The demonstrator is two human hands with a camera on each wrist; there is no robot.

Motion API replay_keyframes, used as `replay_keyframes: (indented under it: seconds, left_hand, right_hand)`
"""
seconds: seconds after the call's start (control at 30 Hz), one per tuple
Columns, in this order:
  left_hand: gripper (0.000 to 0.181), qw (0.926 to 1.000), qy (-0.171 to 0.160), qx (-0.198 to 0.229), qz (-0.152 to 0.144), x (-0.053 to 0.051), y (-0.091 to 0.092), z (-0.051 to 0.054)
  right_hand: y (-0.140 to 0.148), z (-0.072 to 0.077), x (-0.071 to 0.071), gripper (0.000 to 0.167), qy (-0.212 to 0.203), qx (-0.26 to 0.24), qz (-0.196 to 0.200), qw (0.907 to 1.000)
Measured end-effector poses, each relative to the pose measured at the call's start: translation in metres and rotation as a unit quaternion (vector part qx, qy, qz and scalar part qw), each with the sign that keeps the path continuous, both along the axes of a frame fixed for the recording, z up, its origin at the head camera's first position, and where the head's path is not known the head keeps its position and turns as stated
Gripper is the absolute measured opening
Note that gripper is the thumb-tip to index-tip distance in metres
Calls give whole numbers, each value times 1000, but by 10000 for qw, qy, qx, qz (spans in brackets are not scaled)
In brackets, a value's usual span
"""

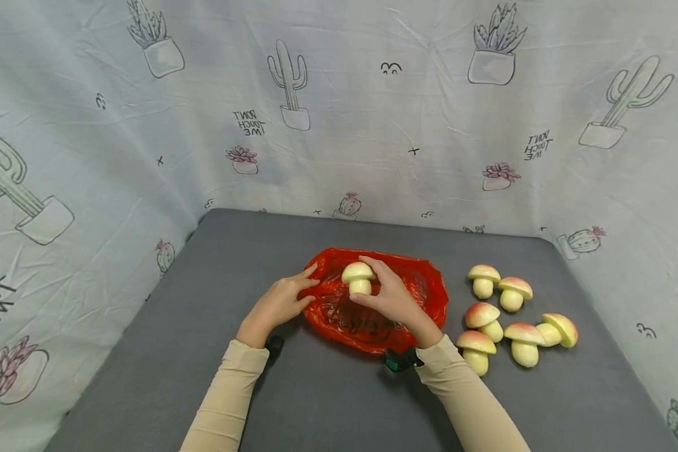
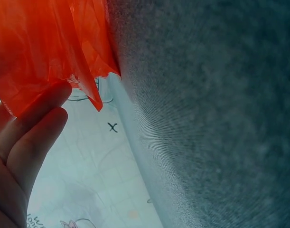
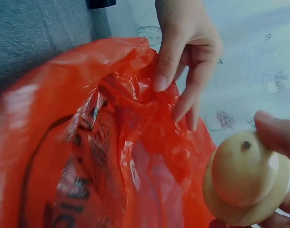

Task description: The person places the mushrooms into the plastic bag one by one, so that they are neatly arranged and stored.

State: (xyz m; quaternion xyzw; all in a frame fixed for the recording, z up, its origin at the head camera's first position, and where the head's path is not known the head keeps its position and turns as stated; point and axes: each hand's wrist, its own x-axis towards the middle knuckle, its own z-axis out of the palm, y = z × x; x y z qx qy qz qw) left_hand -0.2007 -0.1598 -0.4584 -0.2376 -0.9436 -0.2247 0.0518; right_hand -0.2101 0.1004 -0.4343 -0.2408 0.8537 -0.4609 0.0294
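A red plastic bag [image 1: 437, 292] lies spread on the table with its mouth facing up. At its left rim is my left hand [image 1: 282, 301], pinching the edge between thumb and fingers; the left wrist view shows fingers [image 2: 38, 126] against the red film [image 2: 35, 57]. Over the bag's mouth, my right hand [image 1: 394, 300] holds a toy mushroom [image 1: 360, 285] with a pale yellow cap and stem, upright. Up close in the right wrist view, the mushroom [image 3: 244, 171] shows its stem end with a small dark spot. Dark print marks the bag's inside [image 3: 145, 175].
Several more mushrooms with red-yellow caps, such as one mushroom [image 1: 524, 345], lie grouped right of the bag, close to my right forearm. The grey table [image 1: 226, 251] meets a white cloth [image 1: 339, 125] printed with cacti along its back and sides.
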Motion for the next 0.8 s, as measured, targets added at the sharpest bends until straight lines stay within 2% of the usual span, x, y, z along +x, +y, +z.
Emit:
replay_keyframes:
  seconds: [0.3,0.53,0.8]
  left_hand:
    - [39,9999,-35,89,-78,0,4,-1]
    - [39,9997,113,167,-147,0,5,-2]
    - [38,9998,-21,103,-167,2,4,2]
  right_hand:
    - [-26,-7,-19,76,-108,449,74,9989]
    - [-36,-14,-27,76,-173,519,-63,9985]
    - [-44,-22,-33,76,-78,556,-27,9984]
